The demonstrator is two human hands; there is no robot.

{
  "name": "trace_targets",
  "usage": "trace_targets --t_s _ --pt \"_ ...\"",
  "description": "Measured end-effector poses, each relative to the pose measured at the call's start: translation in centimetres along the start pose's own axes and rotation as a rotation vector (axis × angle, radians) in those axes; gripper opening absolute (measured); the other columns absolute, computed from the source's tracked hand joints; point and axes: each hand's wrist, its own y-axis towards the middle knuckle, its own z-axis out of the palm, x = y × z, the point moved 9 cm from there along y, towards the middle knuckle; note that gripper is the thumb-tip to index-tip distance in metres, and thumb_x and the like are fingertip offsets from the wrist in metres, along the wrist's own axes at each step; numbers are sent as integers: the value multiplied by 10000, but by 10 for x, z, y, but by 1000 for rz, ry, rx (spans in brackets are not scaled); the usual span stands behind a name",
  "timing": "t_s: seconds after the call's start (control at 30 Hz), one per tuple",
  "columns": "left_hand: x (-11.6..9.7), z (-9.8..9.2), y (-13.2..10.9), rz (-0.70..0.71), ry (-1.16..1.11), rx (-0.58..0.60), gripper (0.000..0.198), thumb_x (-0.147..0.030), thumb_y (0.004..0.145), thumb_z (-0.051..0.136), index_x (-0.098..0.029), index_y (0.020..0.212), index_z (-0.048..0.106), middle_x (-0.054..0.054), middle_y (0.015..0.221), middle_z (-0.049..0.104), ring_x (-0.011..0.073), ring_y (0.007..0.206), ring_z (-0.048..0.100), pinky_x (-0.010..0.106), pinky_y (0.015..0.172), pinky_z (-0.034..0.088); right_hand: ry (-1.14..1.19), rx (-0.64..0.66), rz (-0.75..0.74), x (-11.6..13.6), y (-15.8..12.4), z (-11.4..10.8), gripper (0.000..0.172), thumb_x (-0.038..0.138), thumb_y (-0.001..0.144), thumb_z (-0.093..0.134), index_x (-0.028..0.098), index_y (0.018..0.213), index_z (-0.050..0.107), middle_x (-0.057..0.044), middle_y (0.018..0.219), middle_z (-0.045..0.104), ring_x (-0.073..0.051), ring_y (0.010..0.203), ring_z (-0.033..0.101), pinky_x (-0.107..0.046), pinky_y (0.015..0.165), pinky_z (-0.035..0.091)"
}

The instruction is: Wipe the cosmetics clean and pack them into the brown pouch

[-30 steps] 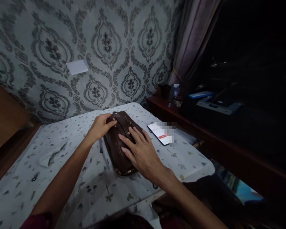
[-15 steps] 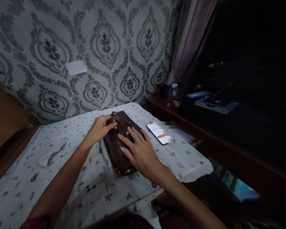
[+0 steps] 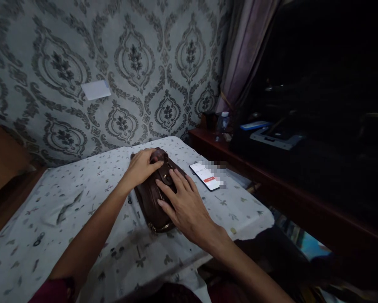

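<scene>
A dark brown leather bag (image 3: 146, 206) with brass-coloured zips and studs lies on the white patterned cloth of the table (image 3: 107, 235). At the bag's far end, my left hand (image 3: 141, 168) is closed on its strap, thumb toward the right, with the strap bent up in a loop. My right hand (image 3: 187, 202) rests on the bag's right side, fingers spread flat near a stud and the zip. To the right of the bag lies a phone (image 3: 204, 176) with a lit screen, partly blurred out.
A dark red ledge (image 3: 208, 143) runs along the right, bearing a clear plastic bottle (image 3: 223, 122). Behind the table is a patterned wall with a white paper (image 3: 96, 90). A blue-and-white item (image 3: 255, 125) lies farther right. Brown wood (image 3: 6, 155) stands at the left.
The strap at the bag's far end has been raised into a loop by my left hand, which moved slightly right along the bag. My right hand has stayed on the bag. The view has shifted slightly.
</scene>
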Motion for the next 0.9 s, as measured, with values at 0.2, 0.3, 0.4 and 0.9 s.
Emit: trace_targets --t_s 0.2,0.3,0.4,0.9 --pt "-7 14 13 -59 102 -29 153 -322 808 683 -186 746 652 17 722 636 204 770 573 303 699 412 -5 21 7 -3 -5 1 491 409 978 549 222 1433 551 -223 1540 438 -348 1454 388 -560 1145 353" --pt "-5 15 13 -110 54 -36 133 -293 820 661 -186 743 639 2 712 628 182 729 559 288 671 396 -14 29 5 -3 -4 1 489 412 986 536 231 1440 542 -218 1535 449 -339 1451 398 -556 1149 352" --pt "-4 13 12 -134 -5 -39 122 -277 818 649 -191 734 633 -2 721 642 173 702 555 286 661 393 -28 33 -4 -3 -3 2 489 411 990 531 232 1445 537 -218 1528 460 -337 1447 406 -546 1156 345" --pt "4 24 12 -70 -331 -17 215 -348 707 673 -177 629 569 -44 603 530 124 613 459 247 579 357 -42 25 -12 -3 -5 3 493 419 994 525 248 1457 521 -202 1528 467 -326 1446 409 -540 1161 335"
